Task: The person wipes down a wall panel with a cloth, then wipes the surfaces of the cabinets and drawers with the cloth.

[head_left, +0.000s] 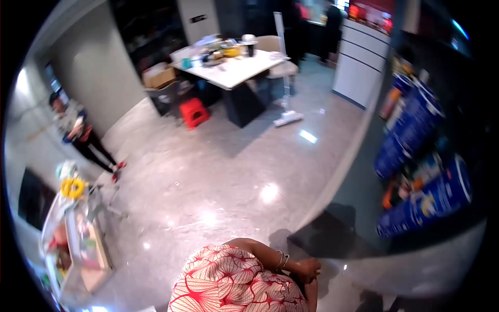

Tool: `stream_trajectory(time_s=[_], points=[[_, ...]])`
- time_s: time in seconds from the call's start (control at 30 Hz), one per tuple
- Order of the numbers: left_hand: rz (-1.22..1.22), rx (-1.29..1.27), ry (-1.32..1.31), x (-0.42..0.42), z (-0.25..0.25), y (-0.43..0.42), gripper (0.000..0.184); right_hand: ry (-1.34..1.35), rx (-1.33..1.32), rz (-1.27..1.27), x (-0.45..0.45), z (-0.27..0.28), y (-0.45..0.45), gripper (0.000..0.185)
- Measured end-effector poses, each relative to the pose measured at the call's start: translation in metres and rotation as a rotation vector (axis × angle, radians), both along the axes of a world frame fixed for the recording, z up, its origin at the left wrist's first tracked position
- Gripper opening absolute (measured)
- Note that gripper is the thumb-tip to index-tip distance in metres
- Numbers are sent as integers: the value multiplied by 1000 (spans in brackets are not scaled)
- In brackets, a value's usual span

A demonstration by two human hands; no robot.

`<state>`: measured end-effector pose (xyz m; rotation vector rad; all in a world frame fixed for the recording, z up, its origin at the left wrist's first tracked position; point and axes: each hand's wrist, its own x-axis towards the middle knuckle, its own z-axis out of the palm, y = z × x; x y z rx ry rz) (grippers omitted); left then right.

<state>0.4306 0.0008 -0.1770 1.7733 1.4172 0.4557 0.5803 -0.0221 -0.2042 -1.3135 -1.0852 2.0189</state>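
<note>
At the bottom of the head view is a red-and-white patterned garment [228, 275] on my own body. My left hand [307, 267], with bracelets [282, 260] at its wrist, reaches across to the right. Its fingers are curled, and it meets my right forearm [312, 295], which comes up from the bottom edge. What lies inside the left fingers, if anything, is too small and blurred to make out. The fingers of my right hand are hidden or merge with the left.
A white table [234, 75] bears clutter, with a red stool [194, 113] and an upright white floor mop [288, 118] beside it. Blue cylinders [410, 130] stand right. Far left are a standing person [78, 125] and a cart-like frame [91, 249] with a yellow ring [73, 188].
</note>
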Motion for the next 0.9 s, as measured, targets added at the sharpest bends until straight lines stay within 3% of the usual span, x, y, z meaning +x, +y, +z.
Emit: stream_trajectory(time_s=[0.17,0.2,0.37,0.43,0.5,0.57,0.6,0.63,0.67,0.7,0.73,0.87,0.9], points=[[319,154,-105,-68,-22,-1,22,-152,161,409,-65,-5,47,63],[465,-39,-130,-81,7,-5,22,-172,203,498,-78,-6,53,63],[776,-27,-117,-103,-17,-22,26,-247,448,833,-124,-5,66,63],[878,183,-154,-106,-23,-32,24,-266,549,923,-130,-9,70,63],[863,163,-168,-112,-40,-41,25,-274,616,990,-135,-14,73,63],[817,748,6,-101,-88,-36,23,-326,520,1004,-139,-7,67,65],[892,314,-170,-97,-51,-44,22,-376,419,994,-143,5,62,67],[883,-142,-286,-110,-11,-51,22,-267,539,969,-139,0,58,61],[834,-269,-287,-110,14,-50,28,-69,636,989,-132,-31,59,59],[811,-225,-195,-110,9,-47,34,-176,572,994,-126,-33,59,59],[790,-182,-102,-108,5,-44,41,70,384,910,-127,-42,57,61],[672,-51,-61,-95,0,-30,39,104,303,715,-111,-34,54,59],[654,-38,-76,-91,9,-27,38,135,367,731,-109,-31,57,65]])
